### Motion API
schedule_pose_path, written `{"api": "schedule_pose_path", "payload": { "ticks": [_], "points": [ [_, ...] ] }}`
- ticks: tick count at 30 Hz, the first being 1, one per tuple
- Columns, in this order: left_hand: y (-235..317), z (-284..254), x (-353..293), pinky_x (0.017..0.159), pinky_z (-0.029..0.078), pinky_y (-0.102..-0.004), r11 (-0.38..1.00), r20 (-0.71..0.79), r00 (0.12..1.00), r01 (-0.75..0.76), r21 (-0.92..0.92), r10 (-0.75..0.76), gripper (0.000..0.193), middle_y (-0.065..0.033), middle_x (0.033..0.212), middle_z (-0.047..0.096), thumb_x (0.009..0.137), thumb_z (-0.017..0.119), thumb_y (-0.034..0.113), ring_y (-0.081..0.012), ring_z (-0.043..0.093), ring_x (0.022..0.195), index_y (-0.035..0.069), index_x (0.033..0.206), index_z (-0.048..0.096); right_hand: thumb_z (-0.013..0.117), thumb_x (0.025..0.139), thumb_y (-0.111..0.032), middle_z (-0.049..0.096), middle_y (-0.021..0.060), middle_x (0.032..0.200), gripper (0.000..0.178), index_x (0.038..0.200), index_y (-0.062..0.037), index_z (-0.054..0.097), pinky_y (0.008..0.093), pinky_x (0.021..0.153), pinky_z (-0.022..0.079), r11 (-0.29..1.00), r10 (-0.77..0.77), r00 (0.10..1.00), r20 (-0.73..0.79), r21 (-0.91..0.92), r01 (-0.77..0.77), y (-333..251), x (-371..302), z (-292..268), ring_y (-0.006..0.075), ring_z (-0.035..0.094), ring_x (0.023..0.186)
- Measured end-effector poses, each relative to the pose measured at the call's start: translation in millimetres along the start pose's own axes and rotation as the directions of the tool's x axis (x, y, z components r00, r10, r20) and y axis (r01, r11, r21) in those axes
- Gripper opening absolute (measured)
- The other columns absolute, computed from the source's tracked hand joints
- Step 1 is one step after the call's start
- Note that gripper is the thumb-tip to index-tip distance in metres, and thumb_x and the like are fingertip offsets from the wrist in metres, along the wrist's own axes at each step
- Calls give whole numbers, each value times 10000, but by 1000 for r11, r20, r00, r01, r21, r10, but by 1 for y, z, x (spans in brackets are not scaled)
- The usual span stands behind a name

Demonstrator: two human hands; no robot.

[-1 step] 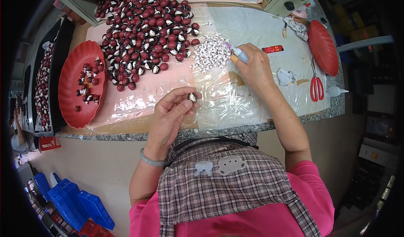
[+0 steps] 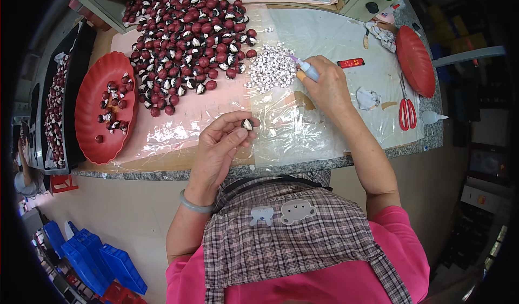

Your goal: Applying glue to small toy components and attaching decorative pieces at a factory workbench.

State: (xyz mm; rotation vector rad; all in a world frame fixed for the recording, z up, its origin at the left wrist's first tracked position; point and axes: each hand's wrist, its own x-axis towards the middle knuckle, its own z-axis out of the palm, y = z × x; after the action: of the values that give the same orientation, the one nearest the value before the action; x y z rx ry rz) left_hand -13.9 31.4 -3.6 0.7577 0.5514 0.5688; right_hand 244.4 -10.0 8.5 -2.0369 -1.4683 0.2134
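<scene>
Between the thumb and fingers of my left hand (image 2: 223, 139) is a small ball (image 2: 247, 124) with black and white showing, held above the table's near edge. My right hand (image 2: 328, 83) is wrapped round a pale blue squeeze bottle (image 2: 309, 70) with a purple tip. That tip points into a pile of tiny white pieces with dark marks (image 2: 272, 69), at its right side. Beyond my left hand spreads a large heap of dark red, black and white balls (image 2: 189, 44). A yellowish cover sits on one finger of my right hand.
A red scalloped dish (image 2: 89, 134) at the left holds several balls. On the right are a red dish (image 2: 413, 61), red-handled scissors (image 2: 406, 114), a red marker-like stick (image 2: 351, 63), crumpled white cloth (image 2: 367, 98) and a white bottle (image 2: 432, 117). Clear plastic covers the tabletop. Another person (image 2: 28, 179) is far left.
</scene>
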Motion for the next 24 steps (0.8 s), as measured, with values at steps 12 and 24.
{"api": "schedule_pose_path", "payload": {
  "ticks": [12, 24],
  "points": [
    [0, 8, 1, 685, 456, -201, 996, -3, 1000, 21, 86, -21, 285, -102, 1020, 652, 924, 546, 59, -95, 580, 802, 6, 1205, 545, 614, 862, -72, 628, 49, 750, 96, 923, -1, 592, 213, 574, 476, 689, 163, 897, 411, 603, -401, -30, -25, -21, 84, 589, 641],
    [-3, 15, -4, 563, 395, -163, 959, 31, 999, -17, 283, 9, 285, -27, 913, 635, 946, 533, 107, -39, 487, 690, 35, 1222, 548, 642, 819, 4, 640, 57, 818, 118, 935, 22, 636, 224, 595, 516, 601, 25, 903, 429, 716, -357, -64, -54, -6, 96, 624, 670]
  ]
}}
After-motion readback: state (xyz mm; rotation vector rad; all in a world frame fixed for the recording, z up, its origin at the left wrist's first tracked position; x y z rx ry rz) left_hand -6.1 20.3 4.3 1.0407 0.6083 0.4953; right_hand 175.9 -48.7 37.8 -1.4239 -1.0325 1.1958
